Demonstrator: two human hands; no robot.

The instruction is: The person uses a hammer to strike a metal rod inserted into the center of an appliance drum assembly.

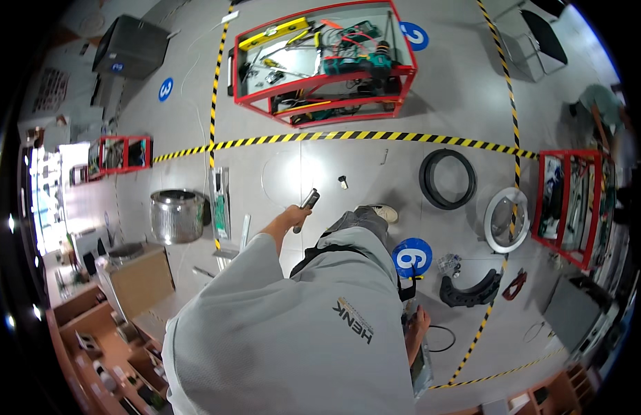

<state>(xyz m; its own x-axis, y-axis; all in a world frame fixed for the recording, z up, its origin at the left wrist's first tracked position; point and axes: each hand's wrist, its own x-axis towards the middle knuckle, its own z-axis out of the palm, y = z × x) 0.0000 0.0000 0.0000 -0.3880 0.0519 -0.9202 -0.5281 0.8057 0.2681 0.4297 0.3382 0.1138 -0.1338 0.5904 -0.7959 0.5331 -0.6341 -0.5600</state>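
My left hand [295, 216] is stretched out over the floor and closed around a dark hand tool with a silver end [309, 201]; its exact kind does not show. Low at my right side, my right hand [419, 322] has curled fingers beside the edge of a grey panel [422, 373]. What those fingers hold, if anything, is hidden. A small black-and-white piece [343, 182] lies on the floor beyond the left hand. Farther right are a black rubber ring seal [423, 181] and a white round door [491, 228] with a clear middle.
Ahead stands a red tool cart [410, 72] bearing a yellow level [275, 32] and a green drill [377, 62]. A metal drum [177, 218] stands left, near a strip with green parts [221, 211]. A black curved block [470, 290] lies right; another red cart [568, 207] stands beyond.
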